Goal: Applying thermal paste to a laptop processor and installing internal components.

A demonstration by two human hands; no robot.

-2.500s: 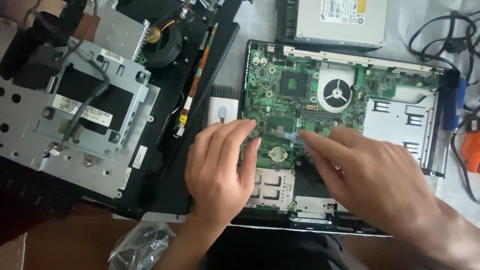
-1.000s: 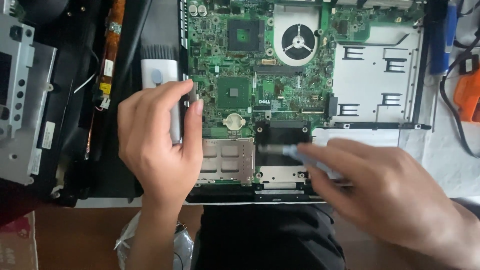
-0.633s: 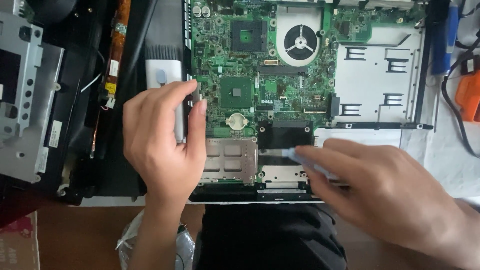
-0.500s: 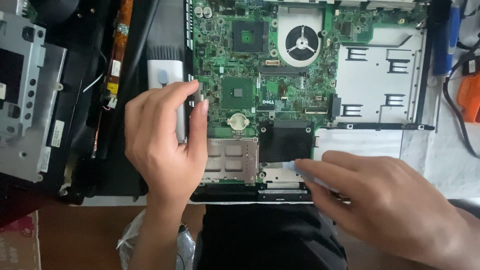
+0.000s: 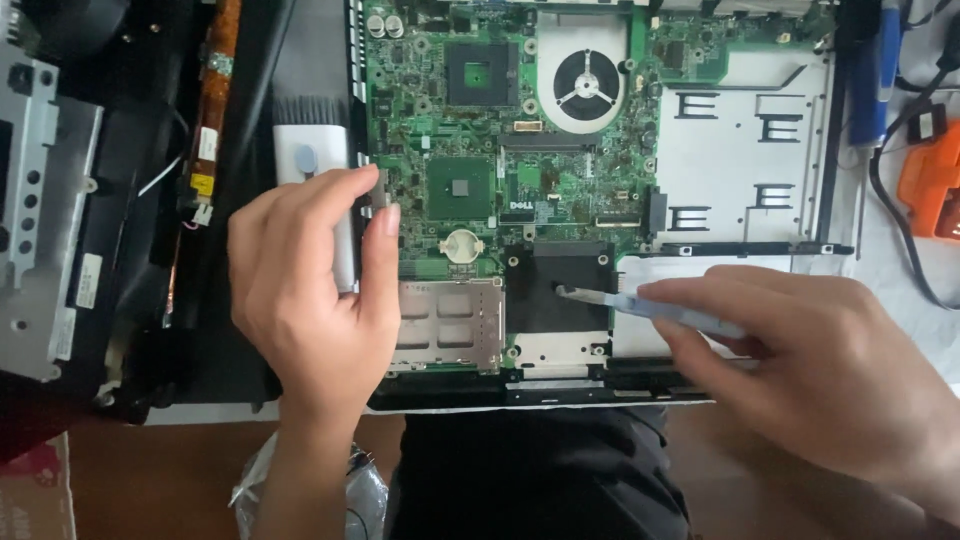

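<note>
While the head camera looks straight down, the left hand (image 5: 310, 300) lies flat on the left edge of the green circuit board (image 5: 520, 150), its fingers loosely extended and close together, gripping nothing; the fingertips (image 5: 385, 215) touch the board's rim beside a white and grey block (image 5: 315, 165) that shows above the knuckles. The right hand (image 5: 820, 370) has its fingers closed around a pale blue plastic pry tool (image 5: 650, 308), whose tip rests on the black square patch (image 5: 555, 285) at the board's lower middle. A silver card slot (image 5: 445, 325) sits between the two hands, just right of the left palm. Open grey metal plate (image 5: 745, 180) lies above the right hand, and an orange object (image 5: 930, 180) sits at the far right edge.
</note>
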